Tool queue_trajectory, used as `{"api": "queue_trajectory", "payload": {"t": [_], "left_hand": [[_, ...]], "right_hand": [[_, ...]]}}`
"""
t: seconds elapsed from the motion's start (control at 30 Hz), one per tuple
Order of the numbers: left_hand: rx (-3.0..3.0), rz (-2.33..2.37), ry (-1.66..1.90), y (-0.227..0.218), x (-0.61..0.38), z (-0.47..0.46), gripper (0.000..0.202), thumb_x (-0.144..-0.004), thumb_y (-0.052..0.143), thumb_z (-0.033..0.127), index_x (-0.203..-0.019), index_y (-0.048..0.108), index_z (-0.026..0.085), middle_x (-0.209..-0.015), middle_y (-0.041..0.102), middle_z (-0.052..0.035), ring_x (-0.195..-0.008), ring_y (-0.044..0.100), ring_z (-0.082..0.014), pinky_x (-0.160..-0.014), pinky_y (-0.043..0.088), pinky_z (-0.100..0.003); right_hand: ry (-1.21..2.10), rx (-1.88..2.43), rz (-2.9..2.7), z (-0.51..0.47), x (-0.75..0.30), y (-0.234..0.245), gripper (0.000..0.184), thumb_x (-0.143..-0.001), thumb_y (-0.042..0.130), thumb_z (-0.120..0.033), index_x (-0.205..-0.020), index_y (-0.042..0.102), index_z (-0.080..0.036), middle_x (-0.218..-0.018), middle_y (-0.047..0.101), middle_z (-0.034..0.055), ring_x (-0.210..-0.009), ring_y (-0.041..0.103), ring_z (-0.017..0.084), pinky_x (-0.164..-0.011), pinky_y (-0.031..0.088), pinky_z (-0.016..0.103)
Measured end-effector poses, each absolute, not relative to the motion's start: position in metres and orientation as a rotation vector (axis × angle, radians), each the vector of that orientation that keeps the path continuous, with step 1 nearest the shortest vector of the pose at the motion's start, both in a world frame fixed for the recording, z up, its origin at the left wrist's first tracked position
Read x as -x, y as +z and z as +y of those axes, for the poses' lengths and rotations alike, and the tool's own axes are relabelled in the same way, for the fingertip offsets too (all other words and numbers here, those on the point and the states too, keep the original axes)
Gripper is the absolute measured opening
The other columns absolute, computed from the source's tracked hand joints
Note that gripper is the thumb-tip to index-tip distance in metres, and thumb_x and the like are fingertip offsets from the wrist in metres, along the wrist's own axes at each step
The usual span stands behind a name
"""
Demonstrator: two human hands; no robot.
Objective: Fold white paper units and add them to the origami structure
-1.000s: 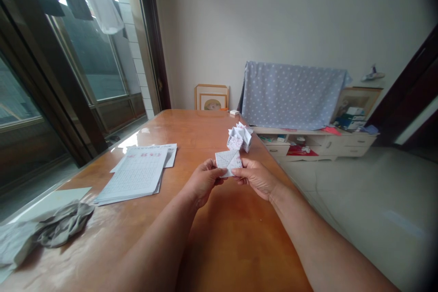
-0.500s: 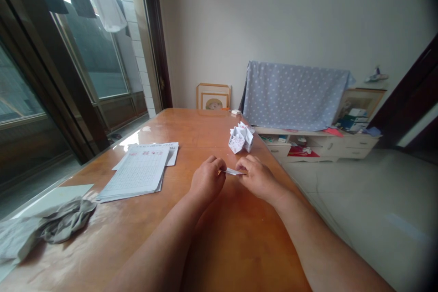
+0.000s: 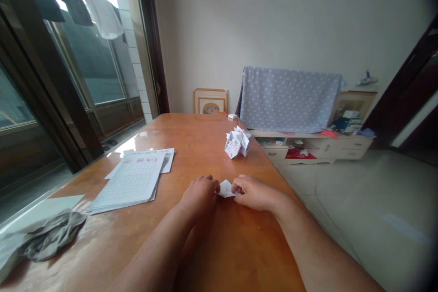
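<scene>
Between my hands a small folded piece of white paper (image 3: 226, 188) lies low over the wooden table (image 3: 236, 251), its top coming to a point. My left hand (image 3: 201, 193) pinches its left end, the thumb and fingers curled. The right end is gripped by my right hand (image 3: 255, 191), with the fingers bent inward and the fingertips partly hidden. Just beyond my hands stands a cluster of folded paper shapes (image 3: 237, 142) with printed or written marks on them.
Left of my hands lies a stack of written sheets (image 3: 128, 182). A crumpled grey cloth (image 3: 56, 235) rests nearer on the left, by a pale sheet (image 3: 65, 202). A small white box (image 3: 232, 116) sits at the far edge. Right of the table stands a low white cabinet (image 3: 321, 149).
Both hands have come lower and nearer with the folded paper, which now shows a broad, pointed face instead of a thin edge. The camera view has tilted up slightly.
</scene>
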State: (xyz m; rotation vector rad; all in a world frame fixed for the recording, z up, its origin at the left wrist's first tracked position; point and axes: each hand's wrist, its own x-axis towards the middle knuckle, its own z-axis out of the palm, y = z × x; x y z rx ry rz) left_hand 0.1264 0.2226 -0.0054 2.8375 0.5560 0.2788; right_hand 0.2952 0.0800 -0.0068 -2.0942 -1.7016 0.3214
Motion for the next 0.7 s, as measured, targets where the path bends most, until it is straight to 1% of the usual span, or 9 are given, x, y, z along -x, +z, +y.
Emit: {"api": "queue_trajectory", "payload": {"t": [0.07, 0.17, 0.23, 0.33, 0.4, 0.5, 0.57, 0.7], "left_hand": [[-2.783, 0.567, 0.266, -0.007, -0.126, 0.225, 0.021, -0.085, 0.051, 0.018, -0.089, 0.07, 0.025, -0.096, 0.065, -0.0053, -0.084, 0.062, -0.0203, -0.07, 0.044, -0.029], [-2.715, 0.59, 0.267, -0.011, -0.128, 0.231, 0.019, -0.089, 0.05, 0.027, -0.089, 0.069, 0.025, -0.097, 0.066, -0.0047, -0.083, 0.063, -0.0195, -0.069, 0.044, -0.028], [-2.692, 0.607, 0.287, -0.014, -0.13, 0.234, 0.019, -0.09, 0.05, 0.03, -0.09, 0.067, 0.024, -0.097, 0.066, -0.0048, -0.084, 0.063, -0.0197, -0.07, 0.044, -0.028], [-2.675, 0.639, 0.303, -0.017, -0.133, 0.236, 0.018, -0.091, 0.049, 0.034, -0.092, 0.064, 0.023, -0.098, 0.068, -0.0053, -0.085, 0.064, -0.0205, -0.069, 0.043, -0.028], [-2.666, 0.666, 0.295, -0.017, -0.135, 0.236, 0.018, -0.092, 0.049, 0.036, -0.094, 0.062, 0.024, -0.099, 0.069, -0.0055, -0.086, 0.064, -0.0211, -0.068, 0.043, -0.028], [-2.659, 0.696, 0.275, -0.015, -0.136, 0.234, 0.017, -0.092, 0.049, 0.036, -0.095, 0.061, 0.024, -0.101, 0.07, -0.0057, -0.087, 0.064, -0.0217, -0.069, 0.043, -0.029], [-2.656, 0.713, 0.274, -0.015, -0.136, 0.233, 0.017, -0.092, 0.049, 0.035, -0.096, 0.06, 0.024, -0.103, 0.069, -0.0062, -0.088, 0.064, -0.022, -0.07, 0.043, -0.029], [-2.649, 0.76, 0.306, -0.015, -0.137, 0.23, 0.017, -0.09, 0.053, 0.034, -0.102, 0.058, 0.023, -0.105, 0.068, -0.0076, -0.089, 0.064, -0.0224, -0.072, 0.044, -0.03]], "right_hand": [[0.386, 2.098, -1.643, 0.081, -0.297, -0.007, 0.006, -0.082, 0.064, -0.025, -0.084, 0.067, -0.02, -0.084, 0.064, 0.0007, -0.072, 0.053, 0.014, -0.063, 0.033, 0.023], [0.506, 2.115, -1.533, 0.084, -0.301, -0.01, 0.026, -0.09, 0.058, -0.039, -0.076, 0.062, -0.018, -0.069, 0.057, -0.0022, -0.06, 0.044, 0.011, -0.055, 0.027, 0.023], [0.527, 2.116, -1.474, 0.086, -0.304, -0.015, 0.033, -0.093, 0.054, -0.044, -0.072, 0.058, -0.019, -0.064, 0.049, -0.0043, -0.055, 0.037, 0.01, -0.052, 0.023, 0.024], [0.496, 2.159, -1.413, 0.089, -0.307, -0.022, 0.033, -0.091, 0.054, -0.045, -0.069, 0.054, -0.019, -0.061, 0.042, -0.0057, -0.053, 0.031, 0.009, -0.05, 0.019, 0.025], [0.477, 2.213, -1.392, 0.091, -0.308, -0.025, 0.032, -0.089, 0.056, -0.043, -0.067, 0.052, -0.019, -0.059, 0.038, -0.0061, -0.051, 0.029, 0.009, -0.05, 0.017, 0.026], [0.438, 2.286, -1.41, 0.093, -0.308, -0.026, 0.035, -0.087, 0.057, -0.041, -0.061, 0.047, -0.019, -0.055, 0.035, -0.0058, -0.05, 0.028, 0.009, -0.05, 0.014, 0.028], [0.409, 2.324, -1.419, 0.094, -0.307, -0.026, 0.036, -0.086, 0.058, -0.041, -0.06, 0.047, -0.019, -0.054, 0.037, -0.0053, -0.049, 0.03, 0.009, -0.05, 0.014, 0.029], [0.384, 2.38, -1.38, 0.094, -0.307, -0.026, 0.027, -0.083, 0.061, -0.038, -0.065, 0.054, -0.019, -0.057, 0.048, -0.0042, -0.051, 0.038, 0.009, -0.05, 0.016, 0.029]]}}
